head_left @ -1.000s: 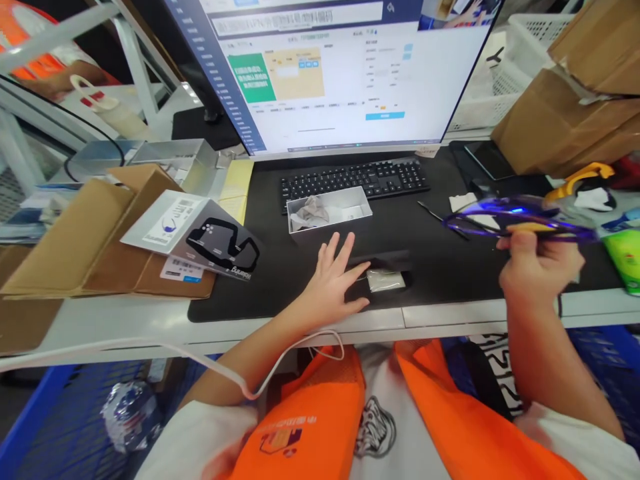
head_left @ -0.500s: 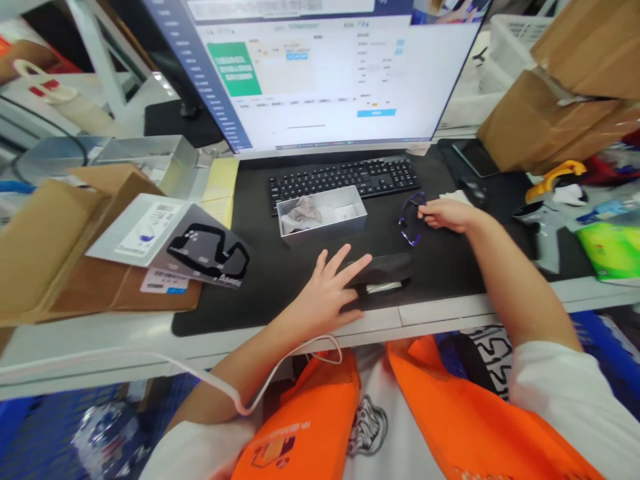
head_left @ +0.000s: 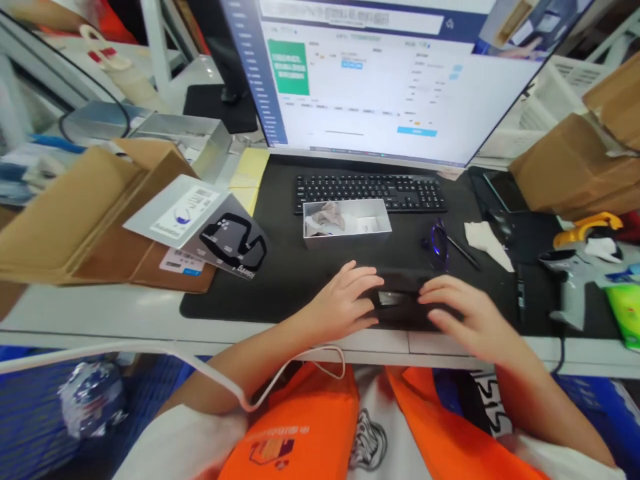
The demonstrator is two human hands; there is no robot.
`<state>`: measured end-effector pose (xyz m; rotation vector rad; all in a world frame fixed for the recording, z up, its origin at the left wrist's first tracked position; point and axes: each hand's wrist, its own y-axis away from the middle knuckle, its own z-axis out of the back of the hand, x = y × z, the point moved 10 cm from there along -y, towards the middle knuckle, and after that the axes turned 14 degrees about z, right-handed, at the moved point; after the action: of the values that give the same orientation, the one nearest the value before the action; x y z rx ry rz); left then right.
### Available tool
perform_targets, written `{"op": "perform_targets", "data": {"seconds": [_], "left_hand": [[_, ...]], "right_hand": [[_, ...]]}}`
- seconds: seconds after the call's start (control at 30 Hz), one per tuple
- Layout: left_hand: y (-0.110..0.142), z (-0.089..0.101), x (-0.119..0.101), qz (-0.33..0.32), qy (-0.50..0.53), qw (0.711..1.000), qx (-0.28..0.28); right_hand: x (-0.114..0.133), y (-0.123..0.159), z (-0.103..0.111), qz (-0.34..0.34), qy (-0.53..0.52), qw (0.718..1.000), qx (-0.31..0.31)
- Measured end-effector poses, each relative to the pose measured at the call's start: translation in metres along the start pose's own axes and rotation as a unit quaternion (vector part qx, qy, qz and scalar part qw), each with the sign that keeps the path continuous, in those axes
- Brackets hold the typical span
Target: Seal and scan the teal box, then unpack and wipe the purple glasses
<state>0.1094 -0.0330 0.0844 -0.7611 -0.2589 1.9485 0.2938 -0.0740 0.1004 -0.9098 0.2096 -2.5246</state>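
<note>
Your left hand [head_left: 345,303] is open, fingers extended at the left end of the black case [head_left: 400,281]. Your right hand [head_left: 467,313] is open, fingers slightly bent at its right end; firm contact cannot be confirmed. The case lies on the black mat [head_left: 295,293], a clear packet [head_left: 393,299] inside. The purple glasses [head_left: 439,243] lie beyond your right hand, right of the open box [head_left: 347,221].

Beyond the left hand [head_left: 343,303] are a black keyboard [head_left: 370,192] and a lit monitor [head_left: 360,87], with yellow paper [head_left: 249,175] farther left. To the right of the right hand [head_left: 467,320] lie a grey scanner [head_left: 574,290] and a bright green packet [head_left: 625,308], with a phone [head_left: 506,191] beside brown cardboard boxes [head_left: 573,163] farther off.
</note>
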Motion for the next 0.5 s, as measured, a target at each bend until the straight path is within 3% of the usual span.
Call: {"op": "perform_targets", "data": {"seconds": [0.07, 0.17, 0.37, 0.5], "left_hand": [[-0.001, 0.004, -0.001, -0.015, -0.022, 0.999, -0.019], [-0.003, -0.001, -0.001, -0.039, -0.047, 0.998, 0.001], [-0.003, 0.003, 0.004, -0.049, 0.009, 0.998, -0.049], [-0.006, 0.017, 0.016, -0.026, 0.098, 0.992, -0.075]], "right_hand": [[0.011, -0.002, -0.022, 0.022, 0.039, 0.999, 0.030], [0.004, -0.008, -0.041, 0.031, 0.082, 0.995, 0.056], [-0.007, -0.004, -0.063, 0.020, 0.109, 0.981, 0.158], [-0.006, -0.002, -0.070, 0.013, 0.095, 0.982, 0.161]]}}
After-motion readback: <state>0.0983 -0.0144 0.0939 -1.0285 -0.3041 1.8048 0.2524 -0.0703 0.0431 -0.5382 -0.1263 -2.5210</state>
